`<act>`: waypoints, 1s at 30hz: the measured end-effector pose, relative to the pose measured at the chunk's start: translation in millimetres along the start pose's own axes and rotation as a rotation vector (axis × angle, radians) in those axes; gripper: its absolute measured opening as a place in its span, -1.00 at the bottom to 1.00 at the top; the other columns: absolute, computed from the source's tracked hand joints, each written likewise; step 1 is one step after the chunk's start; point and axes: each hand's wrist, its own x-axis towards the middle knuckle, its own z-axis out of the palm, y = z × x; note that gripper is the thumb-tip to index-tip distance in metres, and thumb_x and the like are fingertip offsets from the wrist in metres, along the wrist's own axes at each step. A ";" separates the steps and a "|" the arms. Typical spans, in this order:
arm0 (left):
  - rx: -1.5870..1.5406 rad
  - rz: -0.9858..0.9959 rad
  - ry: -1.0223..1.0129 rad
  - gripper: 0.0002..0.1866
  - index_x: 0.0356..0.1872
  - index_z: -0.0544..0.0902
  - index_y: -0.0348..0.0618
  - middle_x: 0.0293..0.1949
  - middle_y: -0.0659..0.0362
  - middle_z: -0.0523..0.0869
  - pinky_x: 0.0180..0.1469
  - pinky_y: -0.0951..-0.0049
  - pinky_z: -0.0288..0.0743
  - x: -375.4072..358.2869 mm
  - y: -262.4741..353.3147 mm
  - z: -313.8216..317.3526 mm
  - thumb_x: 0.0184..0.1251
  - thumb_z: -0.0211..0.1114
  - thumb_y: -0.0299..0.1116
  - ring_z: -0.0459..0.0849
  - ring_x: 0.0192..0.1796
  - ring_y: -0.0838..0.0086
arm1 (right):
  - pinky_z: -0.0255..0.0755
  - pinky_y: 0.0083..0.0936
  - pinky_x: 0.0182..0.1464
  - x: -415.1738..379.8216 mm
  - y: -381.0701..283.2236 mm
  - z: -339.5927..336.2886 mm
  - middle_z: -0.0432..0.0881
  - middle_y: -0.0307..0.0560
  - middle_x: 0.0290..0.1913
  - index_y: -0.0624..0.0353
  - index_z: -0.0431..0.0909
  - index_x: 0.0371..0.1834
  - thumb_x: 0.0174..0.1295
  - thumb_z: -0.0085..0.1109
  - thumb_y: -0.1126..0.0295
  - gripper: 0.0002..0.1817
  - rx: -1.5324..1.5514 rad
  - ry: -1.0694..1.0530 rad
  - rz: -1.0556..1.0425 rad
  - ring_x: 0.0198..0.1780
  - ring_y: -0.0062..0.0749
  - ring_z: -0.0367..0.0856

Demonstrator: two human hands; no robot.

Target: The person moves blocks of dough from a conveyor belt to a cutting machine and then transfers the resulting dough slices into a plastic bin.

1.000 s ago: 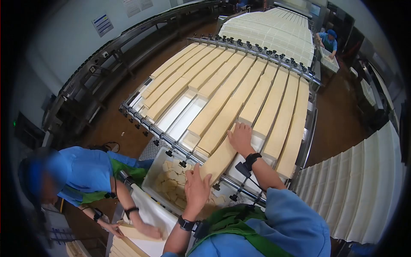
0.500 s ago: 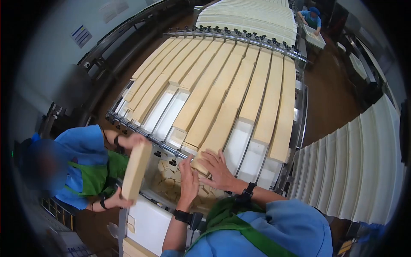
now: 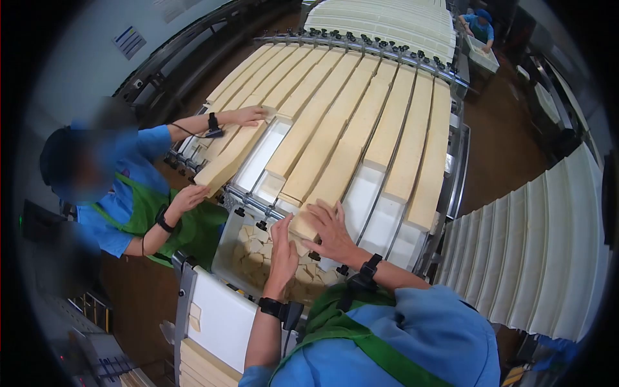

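Note:
Long pale-yellow blocks that look like cheese lie in rows on a railed table. My right hand (image 3: 331,232) is laid over the near end of one cheese block (image 3: 304,226), fingers across its top and thumb at the end. That end sticks out past the table's front rail (image 3: 255,201). At the left of the same end is my left hand (image 3: 282,255), fingers stretched upward; whether they touch the block is hard to tell. Below sits a bin (image 3: 225,258) holding broken pale pieces (image 3: 255,248).
To the left, a co-worker in a green apron (image 3: 148,226) has both hands on another block (image 3: 229,158). A white surface (image 3: 222,316) with stacked blocks (image 3: 200,364) stands at lower left. Ribbed white sheeting (image 3: 529,245) lies right. Another person (image 3: 480,26) works at the far right.
The co-worker's block has moved from upright beside the bin onto the table's left rows, now lying along them. My hands stay at the same block end; the view has shifted slightly.

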 end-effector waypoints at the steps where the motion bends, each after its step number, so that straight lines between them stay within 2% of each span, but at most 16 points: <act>1: -0.010 -0.016 0.003 -0.25 0.56 0.27 -0.25 0.40 -0.16 0.32 0.57 0.13 0.17 -2.1 0.7 -0.1 0.26 -0.10 -0.80 0.33 0.49 -0.08 | -0.27 0.38 0.63 0.2 0.3 2.4 0.38 0.06 0.46 0.11 0.43 0.48 0.22 0.40 -0.01 -0.20 -0.018 0.023 0.013 0.62 0.09 0.17; 5: -0.030 -0.052 0.084 -0.25 0.56 0.28 -0.22 0.43 -0.16 0.31 0.58 0.12 0.17 -21.8 -12.3 4.8 0.27 -0.10 -0.79 0.32 0.50 -0.08 | -0.22 0.39 0.61 -0.2 0.9 1.8 0.41 0.02 0.44 0.15 0.43 0.47 0.18 0.48 0.10 -0.20 -0.075 0.045 -0.099 0.60 0.03 0.22; 7: 0.026 -0.190 0.265 -0.23 0.57 0.28 -0.19 0.49 -0.18 0.23 0.57 0.11 0.18 -42.9 -26.6 6.5 0.25 -0.04 -0.79 0.29 0.53 -0.12 | -0.21 0.39 0.61 -1.9 -0.3 3.7 0.43 0.02 0.42 0.17 0.43 0.45 0.17 0.49 0.09 -0.20 -0.129 0.047 -0.081 0.59 0.02 0.24; 8: 0.030 -0.201 0.281 -0.23 0.57 0.28 -0.19 0.49 -0.18 0.23 0.57 0.11 0.18 -53.0 -34.2 8.5 0.25 -0.04 -0.79 0.29 0.53 -0.12 | -0.21 0.39 0.61 -2.8 -1.1 4.0 0.43 0.02 0.42 0.17 0.43 0.45 0.17 0.49 0.09 -0.20 -0.119 0.038 -0.096 0.59 0.02 0.24; 10: 0.180 -0.400 0.501 -0.23 0.57 0.26 -0.19 0.54 -0.23 0.13 0.58 0.09 0.17 -73.3 -51.9 12.7 0.27 0.14 -0.69 0.25 0.56 -0.17 | -0.21 0.38 0.62 -4.3 -4.3 2.2 0.42 0.02 0.41 0.21 0.42 0.45 0.16 0.48 0.03 -0.16 -0.131 0.016 -0.019 0.60 0.01 0.21; 11: 0.186 -0.419 0.524 -0.23 0.57 0.26 -0.19 0.54 -0.23 0.13 0.58 0.09 0.17 -84.4 -61.6 14.7 0.27 0.14 -0.69 0.25 0.56 -0.17 | -0.21 0.38 0.62 -5.4 -5.3 1.7 0.42 0.02 0.41 0.21 0.42 0.45 0.16 0.48 0.03 -0.16 -0.117 0.000 -0.040 0.60 0.01 0.21; 13: 0.220 -0.650 0.467 -0.17 0.59 0.21 -0.16 0.57 -0.28 0.05 0.60 0.08 0.16 -106.0 -86.1 16.7 0.27 0.33 -0.54 0.20 0.58 -0.21 | -0.21 0.38 0.62 -4.7 -7.0 -0.4 0.41 0.02 0.41 0.23 0.40 0.46 0.12 0.51 0.03 -0.12 -0.147 0.046 -0.029 0.59 0.01 0.21; 14: 0.252 -0.700 0.419 -0.12 0.61 0.17 -0.12 0.54 -0.30 0.11 0.59 0.06 0.19 -117.8 -98.5 17.3 0.28 0.41 -0.41 0.24 0.56 -0.21 | -0.21 0.36 0.62 -4.6 -8.8 -1.9 0.41 0.01 0.40 0.24 0.39 0.46 0.14 0.51 0.08 -0.14 -0.141 0.037 -0.021 0.59 0.02 0.21; 15: 0.252 -0.713 0.436 -0.12 0.61 0.17 -0.12 0.54 -0.30 0.11 0.59 0.06 0.19 -125.8 -97.8 16.3 0.28 0.41 -0.41 0.24 0.56 -0.21 | -0.21 0.36 0.62 -3.8 -10.4 -2.6 0.41 0.01 0.40 0.24 0.39 0.46 0.14 0.51 0.08 -0.14 -0.132 0.026 -0.037 0.59 0.02 0.21; 17: 0.149 -0.771 0.289 -0.14 0.61 0.18 -0.10 0.49 -0.31 0.21 0.54 0.04 0.28 -138.1 -97.1 16.8 0.31 0.39 -0.39 0.35 0.50 -0.22 | -0.22 0.35 0.63 -2.6 -12.3 -2.7 0.41 0.01 0.40 0.24 0.39 0.46 0.15 0.50 0.14 -0.17 -0.141 0.019 -0.018 0.59 0.02 0.22; 18: 0.147 -0.778 0.300 -0.14 0.61 0.18 -0.10 0.49 -0.31 0.21 0.54 0.04 0.28 -145.0 -96.7 20.0 0.31 0.39 -0.39 0.35 0.50 -0.22 | -0.22 0.35 0.63 -2.2 -12.5 -1.5 0.41 0.01 0.40 0.24 0.39 0.46 0.15 0.50 0.14 -0.17 -0.137 0.013 -0.029 0.59 0.02 0.22; 21: 0.140 -0.763 0.293 -0.22 0.56 0.27 -0.10 0.36 -0.28 0.43 0.45 0.05 0.40 -161.2 -94.7 33.4 0.33 0.39 -0.37 0.48 0.38 -0.18 | -0.22 0.34 0.63 0.1 -12.9 1.6 0.42 0.00 0.39 0.24 0.41 0.44 0.16 0.49 0.19 -0.21 -0.153 0.013 -0.046 0.58 0.00 0.22; 25: 0.077 -0.795 0.274 -0.23 0.56 0.28 -0.07 0.32 -0.24 0.48 0.41 0.08 0.44 -175.5 -95.5 41.2 0.34 0.39 -0.37 0.53 0.35 -0.12 | -0.15 0.34 0.62 -1.3 -15.8 0.8 0.45 -0.01 0.36 0.22 0.47 0.38 0.12 0.52 0.22 -0.25 -0.200 0.039 -0.070 0.57 -0.01 0.25; 30: 0.010 -0.773 0.283 -0.24 0.56 0.29 -0.06 0.32 -0.20 0.50 0.24 0.16 0.57 -181.5 -98.7 48.7 0.35 0.38 -0.41 0.64 0.22 -0.01 | -0.06 0.35 0.59 -3.0 -19.5 0.4 0.50 -0.03 0.26 0.20 0.51 0.33 0.04 0.57 0.25 -0.26 -0.235 0.065 -0.096 0.48 -0.01 0.34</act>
